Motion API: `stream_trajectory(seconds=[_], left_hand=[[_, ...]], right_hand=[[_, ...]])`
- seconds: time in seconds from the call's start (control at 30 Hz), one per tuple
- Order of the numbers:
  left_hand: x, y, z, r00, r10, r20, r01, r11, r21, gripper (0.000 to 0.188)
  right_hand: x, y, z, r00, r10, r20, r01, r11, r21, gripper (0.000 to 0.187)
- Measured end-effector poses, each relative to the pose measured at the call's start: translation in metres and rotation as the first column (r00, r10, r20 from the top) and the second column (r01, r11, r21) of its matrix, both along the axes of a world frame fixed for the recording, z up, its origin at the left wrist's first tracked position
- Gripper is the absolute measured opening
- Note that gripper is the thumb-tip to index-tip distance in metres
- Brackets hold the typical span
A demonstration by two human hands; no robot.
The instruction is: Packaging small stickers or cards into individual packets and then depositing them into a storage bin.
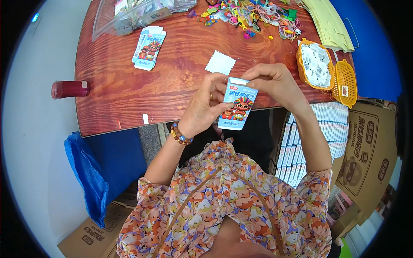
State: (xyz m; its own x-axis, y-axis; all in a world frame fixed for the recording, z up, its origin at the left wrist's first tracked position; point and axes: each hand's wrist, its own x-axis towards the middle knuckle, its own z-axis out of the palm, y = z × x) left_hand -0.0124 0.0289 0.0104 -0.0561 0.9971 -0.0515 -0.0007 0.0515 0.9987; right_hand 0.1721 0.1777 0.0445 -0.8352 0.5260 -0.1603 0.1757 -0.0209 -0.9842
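A small light-blue cartoon-printed carton [235, 112] is upright in front of me at the table's near edge. My left hand [207, 103] grips it by its left side, thumb across the front. At its top, my right hand [275, 84] has bent fingers closed on the upper right corner, by the raised top flap. Whether anything lies inside the carton is hidden. Just beyond my hands rests a white card [220, 62] with scalloped edges. Several flat, unfolded cartons [149, 49] of the same print lie stacked to the far left.
A clear plastic bin [129, 23] of packets stands far left, near a pile of colourful trinkets [254, 15]. Yellow baskets [345, 81], one with white packets [316, 64], sit at right. A dark red cylinder [71, 89] is left. Packed cartons [316, 137] fill a box below right.
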Motion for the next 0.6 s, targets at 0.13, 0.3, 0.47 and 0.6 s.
stream_trajectory(seconds=[0.13, 0.3, 0.47, 0.6], left_hand=[[0.002, 0.001, -0.004, 1.0, 0.006, -0.017, -0.006, 1.0, -0.023, 0.058], [0.007, 0.003, -0.008, 0.996, 0.078, 0.034, -0.079, 0.997, 0.023, 0.068], [0.011, 0.004, -0.009, 0.994, 0.049, 0.103, -0.052, 0.998, 0.023, 0.067], [0.013, 0.004, -0.012, 0.993, 0.053, 0.101, -0.057, 0.998, 0.041, 0.06]], right_hand=[[0.001, -0.002, -0.002, 1.0, 0.002, 0.017, -0.004, 0.993, 0.118, 0.017], [0.004, -0.007, 0.008, 0.999, 0.021, 0.027, -0.028, 0.963, 0.269, 0.022], [0.01, -0.024, 0.0, 0.999, -0.022, -0.029, 0.034, 0.83, 0.556, 0.031], [0.013, -0.023, -0.013, 0.99, -0.105, -0.098, 0.135, 0.913, 0.384, 0.032]])
